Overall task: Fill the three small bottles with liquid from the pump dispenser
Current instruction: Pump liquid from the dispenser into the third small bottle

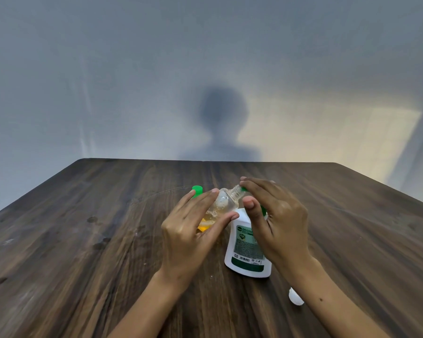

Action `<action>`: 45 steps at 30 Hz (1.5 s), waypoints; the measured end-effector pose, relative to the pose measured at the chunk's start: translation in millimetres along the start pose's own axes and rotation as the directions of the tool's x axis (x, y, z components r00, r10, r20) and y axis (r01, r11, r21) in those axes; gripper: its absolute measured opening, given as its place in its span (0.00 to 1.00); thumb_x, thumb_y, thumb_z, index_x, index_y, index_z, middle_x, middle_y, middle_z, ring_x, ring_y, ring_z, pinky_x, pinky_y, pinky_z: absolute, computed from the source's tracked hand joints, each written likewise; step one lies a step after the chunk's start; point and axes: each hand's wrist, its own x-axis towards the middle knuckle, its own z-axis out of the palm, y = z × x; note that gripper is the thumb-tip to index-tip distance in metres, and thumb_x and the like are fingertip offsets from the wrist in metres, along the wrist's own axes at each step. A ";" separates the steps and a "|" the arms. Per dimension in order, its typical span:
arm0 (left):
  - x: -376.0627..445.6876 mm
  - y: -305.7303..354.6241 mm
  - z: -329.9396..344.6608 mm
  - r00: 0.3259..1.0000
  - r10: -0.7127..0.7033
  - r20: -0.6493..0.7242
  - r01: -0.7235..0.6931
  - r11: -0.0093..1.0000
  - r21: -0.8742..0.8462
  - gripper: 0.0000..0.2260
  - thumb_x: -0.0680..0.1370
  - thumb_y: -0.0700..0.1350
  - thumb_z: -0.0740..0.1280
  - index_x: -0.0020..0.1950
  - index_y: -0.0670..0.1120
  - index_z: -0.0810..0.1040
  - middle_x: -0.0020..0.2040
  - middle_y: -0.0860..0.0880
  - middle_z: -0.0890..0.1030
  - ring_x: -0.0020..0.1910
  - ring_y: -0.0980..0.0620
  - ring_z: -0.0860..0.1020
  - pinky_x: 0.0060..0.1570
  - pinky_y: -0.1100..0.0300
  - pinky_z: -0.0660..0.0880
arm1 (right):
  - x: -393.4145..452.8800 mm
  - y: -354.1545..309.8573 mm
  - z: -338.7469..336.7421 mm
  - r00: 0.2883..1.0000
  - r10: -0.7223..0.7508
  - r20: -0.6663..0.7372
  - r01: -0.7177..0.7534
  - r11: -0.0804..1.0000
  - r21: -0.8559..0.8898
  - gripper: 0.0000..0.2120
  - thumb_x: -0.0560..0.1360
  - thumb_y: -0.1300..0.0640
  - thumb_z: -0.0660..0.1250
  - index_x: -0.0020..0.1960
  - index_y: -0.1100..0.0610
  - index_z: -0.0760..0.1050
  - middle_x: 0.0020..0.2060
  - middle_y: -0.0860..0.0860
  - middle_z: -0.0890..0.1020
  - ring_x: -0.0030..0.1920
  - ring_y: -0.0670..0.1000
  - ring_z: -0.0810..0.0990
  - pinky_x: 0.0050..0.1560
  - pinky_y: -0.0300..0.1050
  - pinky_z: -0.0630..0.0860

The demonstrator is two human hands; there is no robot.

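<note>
A white cap (pixel 296 298) is lying on the table (pixel 83 240) nearest the viewer, just beside the right forearm. Beyond it, the dispenser (pixel 247 245), white with a green label, is standing upright on the wood. Its pump head is being covered by the right hand (pixel 279 220); only a sliver of green is showing at the fingertips and below the thumb. Whether the pump is being pressed or merely touched cannot be told. The right fingers are being held loosely curved over the head, thumb pointing up.

A small clear bottle (pixel 224 203) is being held in the left hand (pixel 193 230), tilted, its open threaded neck directed up and right toward the right fingertips. The bottle is being gripped between thumb below and fingers above, held narrow around the body. Amber liquid is pooling at its low end, inside the grip.

Farther back, a green cap (pixel 197 190) is showing just past the left fingertips. A head-shaped shadow (pixel 221 123) is being cast on the wall.
</note>
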 end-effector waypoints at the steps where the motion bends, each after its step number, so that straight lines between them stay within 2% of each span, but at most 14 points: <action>1: 0.2 0.1 -0.4 1.000 0.001 0.007 -0.001 1.000 0.000 0.19 0.73 0.52 0.73 0.52 0.37 0.84 0.52 0.44 0.85 0.53 0.53 0.82 0.58 0.49 0.78 | -3.0 -0.4 1.4 1.000 0.013 0.005 -0.013 1.000 -0.004 0.33 0.80 0.36 0.47 0.54 0.58 0.82 0.51 0.51 0.84 0.50 0.48 0.80 0.50 0.33 0.68; 3: -0.4 0.4 -0.6 1.000 0.003 0.014 -0.003 1.000 0.005 0.19 0.73 0.52 0.72 0.53 0.37 0.83 0.52 0.44 0.84 0.53 0.52 0.82 0.58 0.49 0.78 | -6.2 1.0 1.6 1.000 0.025 0.009 -0.025 1.000 0.003 0.33 0.80 0.36 0.47 0.54 0.58 0.82 0.51 0.50 0.83 0.50 0.48 0.80 0.49 0.33 0.68; 5: -0.6 1.0 -0.7 1.000 0.004 0.014 -0.004 1.000 0.004 0.19 0.73 0.52 0.73 0.52 0.37 0.83 0.52 0.45 0.84 0.53 0.53 0.81 0.58 0.49 0.78 | -3.3 2.1 -1.1 1.000 0.016 0.012 -0.016 1.000 0.022 0.33 0.80 0.36 0.47 0.55 0.59 0.82 0.52 0.51 0.83 0.51 0.49 0.80 0.53 0.35 0.68; 8: 0.7 1.8 -0.8 1.000 0.008 0.003 -0.008 1.000 0.000 0.19 0.73 0.52 0.72 0.52 0.37 0.83 0.52 0.45 0.84 0.54 0.54 0.81 0.60 0.51 0.77 | 3.1 0.9 -3.0 1.000 -0.001 0.031 0.001 1.000 0.015 0.35 0.80 0.35 0.46 0.56 0.59 0.82 0.53 0.52 0.83 0.53 0.50 0.81 0.60 0.43 0.70; 14: 1.1 2.7 -1.8 1.000 0.009 0.006 -0.009 1.000 -0.018 0.20 0.77 0.55 0.68 0.53 0.37 0.83 0.52 0.45 0.84 0.55 0.55 0.79 0.63 0.55 0.75 | -6.0 -2.0 -0.9 0.999 0.025 0.046 -0.023 0.999 -0.038 0.35 0.80 0.35 0.46 0.56 0.59 0.81 0.53 0.52 0.83 0.52 0.51 0.81 0.55 0.36 0.68; 19: 0.4 -0.6 -0.9 1.000 0.005 -0.003 -0.005 1.000 -0.002 0.18 0.73 0.51 0.73 0.52 0.37 0.83 0.53 0.46 0.83 0.54 0.55 0.80 0.61 0.52 0.76 | 6.1 -4.7 -5.9 0.999 0.022 0.046 -0.022 1.000 -0.006 0.36 0.79 0.34 0.45 0.55 0.58 0.82 0.52 0.51 0.84 0.53 0.50 0.81 0.60 0.42 0.69; 24: 1.8 1.1 -1.6 1.000 0.017 0.000 -0.017 1.000 -0.006 0.20 0.75 0.54 0.69 0.53 0.37 0.83 0.54 0.48 0.82 0.56 0.57 0.78 0.64 0.57 0.74 | -2.4 -4.5 -0.7 0.999 0.042 0.023 -0.041 0.998 -0.041 0.34 0.80 0.35 0.47 0.53 0.59 0.82 0.50 0.51 0.84 0.50 0.49 0.81 0.54 0.34 0.67; 30: -1.1 -1.2 0.5 1.000 0.013 0.000 -0.013 1.000 0.012 0.19 0.73 0.52 0.73 0.52 0.37 0.84 0.52 0.45 0.84 0.54 0.54 0.81 0.60 0.51 0.77 | 7.2 -4.1 -6.9 0.999 0.016 0.045 -0.016 1.000 0.001 0.36 0.79 0.34 0.45 0.55 0.58 0.82 0.52 0.51 0.84 0.52 0.49 0.81 0.61 0.44 0.69; 35: 0.6 0.5 -0.6 1.000 0.007 0.006 -0.007 1.000 0.004 0.21 0.76 0.55 0.68 0.53 0.37 0.83 0.53 0.45 0.84 0.55 0.55 0.80 0.62 0.54 0.75 | -2.3 -3.2 -0.6 0.998 0.042 0.037 -0.041 0.999 -0.035 0.34 0.79 0.35 0.47 0.54 0.58 0.82 0.50 0.51 0.84 0.50 0.49 0.81 0.56 0.32 0.65; 37: -0.4 0.4 -0.3 1.000 0.007 0.011 -0.007 1.000 0.003 0.20 0.75 0.54 0.70 0.53 0.37 0.83 0.53 0.45 0.84 0.55 0.55 0.80 0.61 0.52 0.76 | -0.9 -2.0 -2.8 0.999 0.032 0.039 -0.032 0.999 -0.017 0.34 0.80 0.35 0.46 0.55 0.58 0.82 0.51 0.51 0.84 0.51 0.49 0.81 0.57 0.33 0.66; 41: -1.3 -0.6 0.5 1.000 0.003 0.004 -0.003 1.000 -0.002 0.18 0.72 0.51 0.74 0.53 0.37 0.83 0.52 0.45 0.84 0.54 0.54 0.81 0.60 0.51 0.77 | 5.7 -1.2 -5.9 0.998 0.012 0.058 -0.013 1.000 0.014 0.36 0.79 0.34 0.45 0.57 0.59 0.81 0.53 0.52 0.83 0.54 0.51 0.81 0.62 0.46 0.70; 45: 2.1 1.9 -1.2 1.000 0.007 -0.009 -0.007 1.000 -0.013 0.22 0.79 0.56 0.66 0.53 0.37 0.83 0.52 0.45 0.84 0.55 0.55 0.79 0.63 0.56 0.74 | -2.8 -3.0 0.4 0.999 0.014 0.046 -0.012 0.998 -0.057 0.36 0.79 0.34 0.46 0.55 0.59 0.82 0.51 0.52 0.84 0.51 0.51 0.81 0.55 0.38 0.69</action>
